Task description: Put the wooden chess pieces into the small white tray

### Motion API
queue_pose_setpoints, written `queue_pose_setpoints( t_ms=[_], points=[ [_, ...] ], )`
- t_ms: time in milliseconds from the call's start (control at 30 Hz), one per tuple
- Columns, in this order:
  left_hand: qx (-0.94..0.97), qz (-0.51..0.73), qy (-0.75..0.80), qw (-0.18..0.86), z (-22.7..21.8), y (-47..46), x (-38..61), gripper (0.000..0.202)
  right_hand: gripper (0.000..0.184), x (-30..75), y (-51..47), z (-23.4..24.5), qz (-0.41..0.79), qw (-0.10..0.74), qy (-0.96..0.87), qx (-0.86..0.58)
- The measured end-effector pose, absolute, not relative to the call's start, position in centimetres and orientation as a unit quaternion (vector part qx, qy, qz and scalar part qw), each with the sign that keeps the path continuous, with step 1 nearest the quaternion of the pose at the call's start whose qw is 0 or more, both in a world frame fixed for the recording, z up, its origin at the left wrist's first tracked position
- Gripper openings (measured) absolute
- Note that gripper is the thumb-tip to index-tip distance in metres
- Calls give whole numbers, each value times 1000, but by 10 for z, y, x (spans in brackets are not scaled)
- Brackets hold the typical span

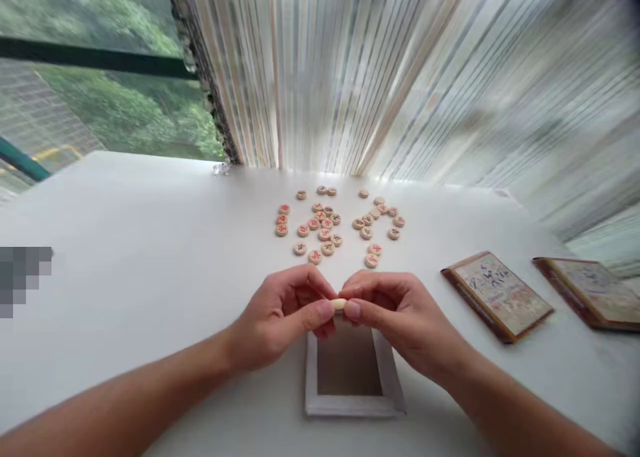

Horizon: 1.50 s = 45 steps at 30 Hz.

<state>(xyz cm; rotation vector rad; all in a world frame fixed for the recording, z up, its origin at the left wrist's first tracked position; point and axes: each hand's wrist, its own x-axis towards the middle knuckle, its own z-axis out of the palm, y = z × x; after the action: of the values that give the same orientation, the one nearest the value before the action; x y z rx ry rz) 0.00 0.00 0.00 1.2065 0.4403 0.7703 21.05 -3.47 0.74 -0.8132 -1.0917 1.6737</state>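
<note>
Between the thumbs and fingers of both hands is a pale wooden Chinese chess piece (339,304), seen edge-on. My left hand (280,313) pinches its left side and my right hand (395,317) its right side. Directly below them lies a shallow rectangular box (345,405) with a whitish rim and a brown inside; my hands cover its far end. Beyond the hands, several round chess pieces with red or dark characters are scattered in two loose groups, a left one (325,234) and a right one (368,233). A few lie with a blank face up.
Two flat brown-edged boxes or booklets with printed covers rest on the right, one nearer (497,293) and one farther right (595,290). A striped curtain (320,77) hangs along the far edge of the white table (150,257). A small clear object (221,169) sits by the window.
</note>
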Motion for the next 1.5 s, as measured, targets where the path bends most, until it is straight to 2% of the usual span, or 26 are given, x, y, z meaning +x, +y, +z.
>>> queue_pose_setpoints(
  t_ms=[133, 400, 900, 1367, 1500],
  points=[
    [547, 342, 193, 739, 1, 1, 0, 25, 4, 212, -36, 7, 696, 463, -442, -326],
    [528, 345, 181, 755, -5, -1, -1, 27, 15, 209, -36, 10, 709, 464, -404, -343],
    [524, 389, 178, 736, -5, 2, 5, 23, 14, 204, -35, 14, 762, 470, -323, -306],
    [465, 402, 240, 752, 4, -3, 11, 29, 23, 205, -40, 6, 683, 507, -380, -363],
    [466, 403, 235, 752, 5, -4, 11, 28, 33, 205, -39, 3, 687, 496, -384, -366]
  ],
)
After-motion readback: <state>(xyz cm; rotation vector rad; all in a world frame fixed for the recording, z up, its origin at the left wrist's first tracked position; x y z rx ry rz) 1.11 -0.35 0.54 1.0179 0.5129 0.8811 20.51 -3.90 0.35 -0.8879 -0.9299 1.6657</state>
